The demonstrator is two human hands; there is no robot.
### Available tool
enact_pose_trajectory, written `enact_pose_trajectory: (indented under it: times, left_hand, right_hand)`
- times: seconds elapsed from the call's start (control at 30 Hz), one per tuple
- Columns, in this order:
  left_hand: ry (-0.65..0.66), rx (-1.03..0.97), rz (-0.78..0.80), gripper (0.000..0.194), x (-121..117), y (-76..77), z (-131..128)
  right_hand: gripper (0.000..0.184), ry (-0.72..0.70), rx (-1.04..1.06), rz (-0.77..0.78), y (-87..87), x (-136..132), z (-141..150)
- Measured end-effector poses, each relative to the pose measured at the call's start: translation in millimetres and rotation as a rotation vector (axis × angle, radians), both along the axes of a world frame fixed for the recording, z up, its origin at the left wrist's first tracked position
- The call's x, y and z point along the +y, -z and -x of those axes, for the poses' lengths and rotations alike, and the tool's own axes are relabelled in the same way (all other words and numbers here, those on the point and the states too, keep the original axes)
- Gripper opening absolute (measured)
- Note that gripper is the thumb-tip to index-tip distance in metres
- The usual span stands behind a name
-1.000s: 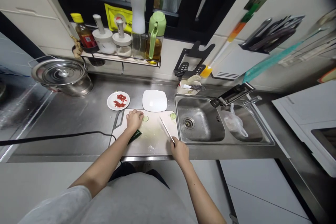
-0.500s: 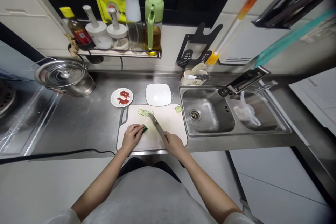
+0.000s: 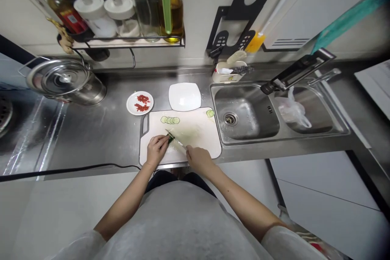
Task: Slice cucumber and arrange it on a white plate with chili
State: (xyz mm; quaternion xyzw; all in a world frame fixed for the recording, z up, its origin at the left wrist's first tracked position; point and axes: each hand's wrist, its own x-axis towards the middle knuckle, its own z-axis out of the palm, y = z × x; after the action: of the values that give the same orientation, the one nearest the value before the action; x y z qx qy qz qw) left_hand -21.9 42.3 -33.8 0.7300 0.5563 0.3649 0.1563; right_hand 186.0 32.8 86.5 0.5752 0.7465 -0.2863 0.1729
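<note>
My left hand (image 3: 157,148) is closed on a short dark green piece of cucumber (image 3: 170,138), pressing it against the white cutting board (image 3: 195,152). My right hand (image 3: 198,158) grips the handle of a kitchen knife (image 3: 179,142). Its narrow blade points up and left, edge down, with the front part at the cucumber beside my left fingertips. Whether the blade has entered the cucumber I cannot tell. Overlapping cucumber slices (image 3: 170,120) lie in a row near the board's top left. More cucumber slices (image 3: 210,113) sit in its top right corner.
Behind the board stand a white square plate (image 3: 184,96) and a small plate (image 3: 130,103) with chopped red bits. To the right is a double sink (image 3: 246,130) with a plastic bag (image 3: 294,109). A lidded steel pot (image 3: 91,91) stands left. A black cable (image 3: 91,167) runs along the front edge.
The knife has moved from beside the row of slices to the cucumber piece at my left hand, its blade turned edge down. The camera view has tilted lower.
</note>
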Motion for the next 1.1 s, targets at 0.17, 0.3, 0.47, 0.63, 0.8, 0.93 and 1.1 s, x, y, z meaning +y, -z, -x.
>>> enact_pose_trajectory:
  times: [0.17, 0.3, 0.47, 0.63, 0.8, 0.93, 1.1]
  left_hand:
    - [0.003, 0.001, -0.005, 0.024, 0.2, 0.7, 0.0]
    - [0.004, 0.008, -0.006, 0.024, 0.5, 1.7, 0.2]
    - [-0.003, 0.023, -0.027, 0.022, 0.4, 2.0, -0.6]
    - [-0.006, 0.048, -0.028, 0.02, 0.5, 2.6, -1.1]
    - [-0.004, 0.056, -0.02, 0.019, 1.1, 2.5, -0.9]
    - [0.001, 0.059, -0.022, 0.018, 1.4, 1.9, -0.9]
    - [0.008, 0.068, -0.026, 0.019, 1.4, 2.2, -0.8]
  right_hand:
    - [0.031, -0.007, 0.005, 0.001, -0.2, 0.0, 0.8]
    - [0.031, -0.014, 0.002, 0.009, -0.1, 0.5, 1.4]
    - [0.027, -0.037, -0.019, 0.01, -3.2, 1.2, 3.4]
    - [0.024, -0.063, -0.037, 0.049, -6.9, 1.9, 7.4]
    - [0.028, -0.06, -0.031, 0.047, -5.5, 1.4, 8.9]
    - [0.029, -0.065, -0.018, 0.032, -3.3, 0.7, 8.1]
    - [0.026, -0.066, -0.006, 0.037, -0.5, 3.8, 9.2]
